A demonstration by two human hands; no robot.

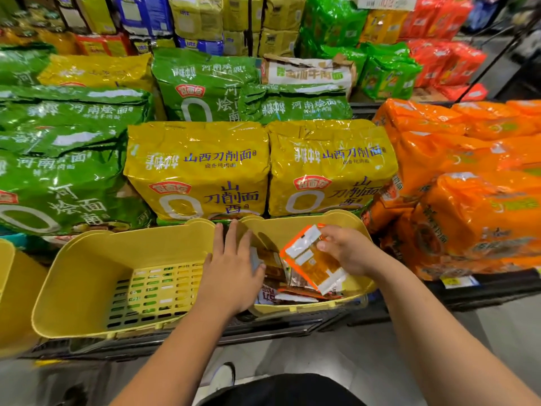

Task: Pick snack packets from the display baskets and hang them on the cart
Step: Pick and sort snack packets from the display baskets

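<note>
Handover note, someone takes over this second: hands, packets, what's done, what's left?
Left hand: open, fingers straight, reaching into the right basket against the packets there.
Right hand: grips an orange-and-white packet, held above the same basket.
More loose packets lie on that basket's floor. The left basket beside it shows its slotted floor.
Done: one packet picked.
Left: hang it on the cart, then pick the others. No cart hook is in view, so the number already hung cannot be told.
</note>
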